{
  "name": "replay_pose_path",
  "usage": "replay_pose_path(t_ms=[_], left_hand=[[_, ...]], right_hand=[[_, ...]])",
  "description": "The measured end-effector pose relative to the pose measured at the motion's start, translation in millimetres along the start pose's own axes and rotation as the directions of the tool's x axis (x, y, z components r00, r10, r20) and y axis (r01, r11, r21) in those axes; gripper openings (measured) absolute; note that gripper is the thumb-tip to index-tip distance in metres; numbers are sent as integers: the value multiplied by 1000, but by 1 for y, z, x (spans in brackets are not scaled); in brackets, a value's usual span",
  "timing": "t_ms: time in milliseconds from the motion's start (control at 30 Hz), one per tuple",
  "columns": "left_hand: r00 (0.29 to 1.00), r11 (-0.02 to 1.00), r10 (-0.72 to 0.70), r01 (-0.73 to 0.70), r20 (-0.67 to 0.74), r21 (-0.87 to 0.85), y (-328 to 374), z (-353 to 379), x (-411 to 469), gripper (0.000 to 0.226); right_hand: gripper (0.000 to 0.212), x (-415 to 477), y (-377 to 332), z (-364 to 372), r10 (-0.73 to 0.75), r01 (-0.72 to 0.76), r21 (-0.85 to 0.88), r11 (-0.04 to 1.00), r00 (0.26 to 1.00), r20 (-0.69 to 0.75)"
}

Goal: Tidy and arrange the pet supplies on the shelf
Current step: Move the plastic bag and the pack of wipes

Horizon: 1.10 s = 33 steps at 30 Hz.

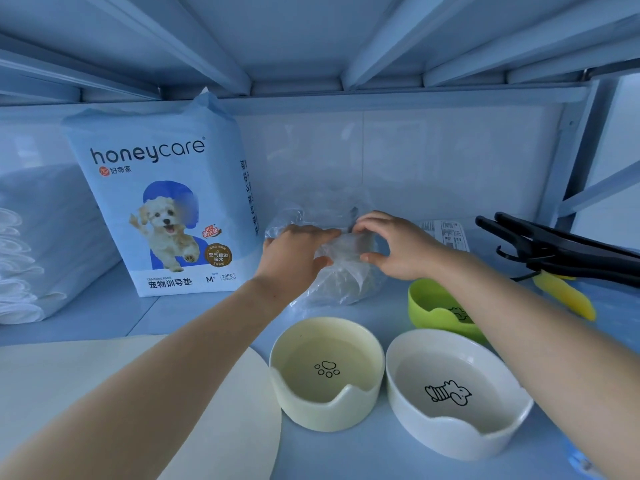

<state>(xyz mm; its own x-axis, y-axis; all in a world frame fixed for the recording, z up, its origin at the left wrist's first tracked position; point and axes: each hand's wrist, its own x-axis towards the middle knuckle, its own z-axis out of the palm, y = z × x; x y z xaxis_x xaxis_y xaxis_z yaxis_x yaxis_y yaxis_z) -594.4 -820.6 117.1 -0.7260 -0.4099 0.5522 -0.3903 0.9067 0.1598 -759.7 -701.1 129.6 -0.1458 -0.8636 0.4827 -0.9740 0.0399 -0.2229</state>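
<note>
Both hands, the left hand and right hand, pinch a crumpled clear plastic bag on the shelf, between the upright honeycare pack and the green bowl; its long axis perhaps runs front to back.

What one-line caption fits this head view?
Both hands, left and right, grip a clear plastic bag behind three pet bowls.

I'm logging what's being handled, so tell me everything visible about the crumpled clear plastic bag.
The crumpled clear plastic bag is thin, wrinkled film, its contents unclear. It sits on the pale blue shelf, right of the standing pad pack and behind the bowls. The left hand and right hand both grip its top.
</note>
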Motion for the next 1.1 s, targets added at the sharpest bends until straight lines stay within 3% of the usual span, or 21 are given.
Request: replay_pose_path(t_ms=[600, 867, 1100], left_hand=[[997, 995, -74, 76, -40, 66, 19, 7, -1, 43], [992, 988, -120, 115, 41, 103, 33, 1, 10, 48], [976, 985, -101, 125, -192, 122, 59, -19, 30, 44]], right_hand=[[44, -5, 11, 10, -79, 85, 58, 995, 992, -97], [51, -9, 31, -12, 0, 5, 66, 998, 997, -73], [36, -32, 92, -68, 150, -149, 25, 988, 988, -37]])
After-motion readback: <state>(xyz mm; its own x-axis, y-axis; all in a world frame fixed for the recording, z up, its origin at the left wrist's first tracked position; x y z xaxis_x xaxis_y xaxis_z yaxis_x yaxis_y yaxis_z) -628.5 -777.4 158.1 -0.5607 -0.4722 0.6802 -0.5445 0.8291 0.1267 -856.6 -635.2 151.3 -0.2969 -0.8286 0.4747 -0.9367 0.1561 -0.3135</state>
